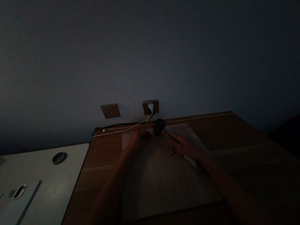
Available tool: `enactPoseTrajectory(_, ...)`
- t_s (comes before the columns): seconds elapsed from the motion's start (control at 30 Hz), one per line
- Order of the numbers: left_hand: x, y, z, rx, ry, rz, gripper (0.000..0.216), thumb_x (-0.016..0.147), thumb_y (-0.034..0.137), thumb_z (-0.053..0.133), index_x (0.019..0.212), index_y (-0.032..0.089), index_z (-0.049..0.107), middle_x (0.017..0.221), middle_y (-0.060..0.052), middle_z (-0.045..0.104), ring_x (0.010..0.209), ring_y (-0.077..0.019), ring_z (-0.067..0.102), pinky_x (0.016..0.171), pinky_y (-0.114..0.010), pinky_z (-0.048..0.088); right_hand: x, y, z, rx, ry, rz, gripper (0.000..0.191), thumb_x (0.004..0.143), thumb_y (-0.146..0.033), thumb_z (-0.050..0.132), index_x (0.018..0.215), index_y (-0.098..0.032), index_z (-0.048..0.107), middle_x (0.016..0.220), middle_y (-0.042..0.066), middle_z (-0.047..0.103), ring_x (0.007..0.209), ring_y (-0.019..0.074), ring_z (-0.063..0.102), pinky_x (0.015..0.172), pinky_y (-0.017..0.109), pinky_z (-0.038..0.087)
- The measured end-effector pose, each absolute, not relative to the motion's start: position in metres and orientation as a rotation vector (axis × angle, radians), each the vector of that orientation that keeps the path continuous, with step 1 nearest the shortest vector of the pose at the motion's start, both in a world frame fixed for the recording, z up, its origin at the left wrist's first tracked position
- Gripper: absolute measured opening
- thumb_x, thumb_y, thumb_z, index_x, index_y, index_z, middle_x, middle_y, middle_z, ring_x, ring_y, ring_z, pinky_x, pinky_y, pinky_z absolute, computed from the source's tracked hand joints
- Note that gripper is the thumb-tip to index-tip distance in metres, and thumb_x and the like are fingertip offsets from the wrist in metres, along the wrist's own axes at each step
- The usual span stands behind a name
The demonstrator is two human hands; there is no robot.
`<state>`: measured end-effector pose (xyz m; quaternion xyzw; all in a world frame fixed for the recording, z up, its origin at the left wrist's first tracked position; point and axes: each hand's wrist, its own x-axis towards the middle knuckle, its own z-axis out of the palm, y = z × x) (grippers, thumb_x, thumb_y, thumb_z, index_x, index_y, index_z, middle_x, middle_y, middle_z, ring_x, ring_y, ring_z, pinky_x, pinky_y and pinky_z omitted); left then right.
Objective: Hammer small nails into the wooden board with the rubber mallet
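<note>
The scene is very dim. A pale rectangular board (162,187) lies on a brown wooden table (245,150). My left hand (137,140) rests near the board's far edge, fingers curled, just left of a dark round object (158,126); whether it holds anything is hidden. My right hand (186,146) is closed round a long thin tool (187,157) that runs diagonally from the dark object back along my wrist. Small dark bits (171,152) lie on the board by that hand.
A white table (52,198) stands to the left with a dark computer mouse (59,157), a pale flat case (11,214) and other dim items. On the wall are a switch plate (110,110) and a socket (151,107) with a white plug and cable.
</note>
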<state>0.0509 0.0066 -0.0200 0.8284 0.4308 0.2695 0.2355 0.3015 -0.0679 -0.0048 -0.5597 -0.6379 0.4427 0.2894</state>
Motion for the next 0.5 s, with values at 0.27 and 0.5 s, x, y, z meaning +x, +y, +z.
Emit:
enactPoseTrajectory(0.27, 0.051, 0.003, -0.022, 2.293, 1.248, 0.780, 0.035, 0.080, 0.015, 0.067, 0.114, 0.018, 0.072, 0.113, -0.010, 0.074, 0.101, -0.0240, 0.069, 0.094, -0.037, 0.053, 0.311, -0.051, -0.004, -1.647, -1.698, 0.901, 0.034, 0.091, -0.048, 0.043, 0.106, -0.021, 0.055, 0.061, -0.004, 0.051, 0.045, 0.0141, 0.050, 0.044, 0.025, 0.039)
enactPoseTrajectory(0.5, 0.050, 0.003, -0.022, 2.199, 1.265, 0.794, 0.034, 0.078, 0.012, 0.065, 0.111, 0.017, 0.072, 0.097, -0.007, 0.075, 0.088, -0.0205, 0.069, 0.085, -0.032, 0.055, 0.322, -0.033, -0.002, -1.701, -1.837, 0.725, 0.024, 0.092, -0.035, 0.046, 0.102, -0.019, 0.061, 0.077, 0.004, 0.064, 0.068, 0.0201, 0.063, 0.061, 0.029, 0.045)
